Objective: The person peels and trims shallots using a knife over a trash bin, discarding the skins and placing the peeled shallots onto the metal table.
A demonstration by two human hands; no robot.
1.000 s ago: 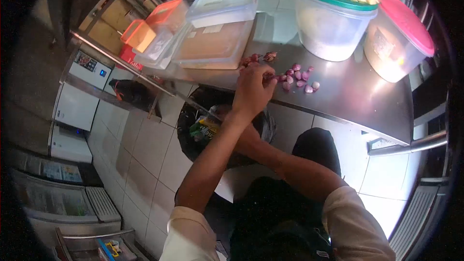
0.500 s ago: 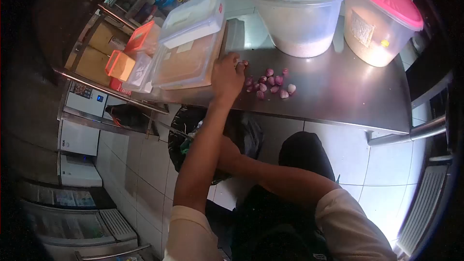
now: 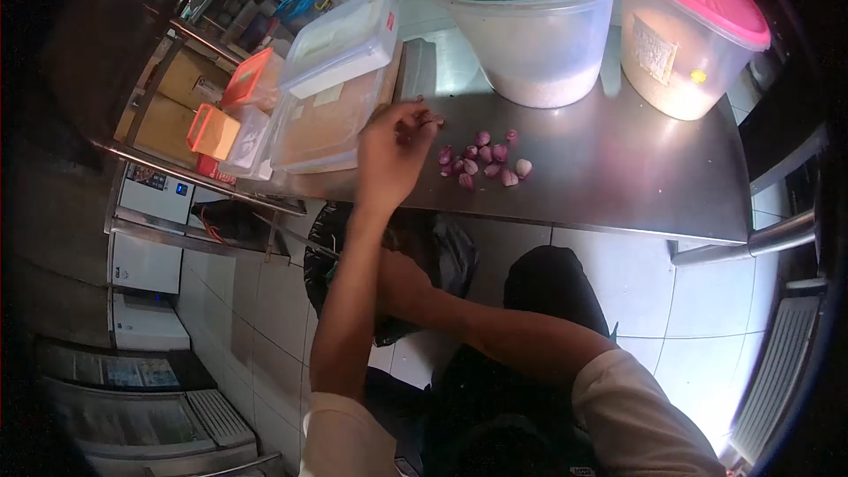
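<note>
Over the near edge of the steel table, my left hand (image 3: pixel 395 150) has its fingers curled together. A small shallot seems to be at its fingertips, mostly covered by them. To its right, several small purple shallots (image 3: pixel 484 155) lie in a loose cluster on the metal, apart from the hand. My right hand (image 3: pixel 393 278) passes beneath my left forearm, low over a black-lined bin (image 3: pixel 455 247). Its fingers are hidden behind that forearm, so what it holds does not show.
The steel table (image 3: pixel 609 185) carries a green-lidded tub (image 3: pixel 548 53), a pink-lidded tub (image 3: pixel 676 62) and flat plastic boxes (image 3: pixel 340 44) at the left. Orange-lidded containers (image 3: pixel 212 132) stand farther left. My knee (image 3: pixel 556 278) is below the table edge.
My left hand has drawn slightly left, away from the shallot cluster. The lone shallot beside its fingertips no longer shows on the table. My right hand stays low by the bin.
</note>
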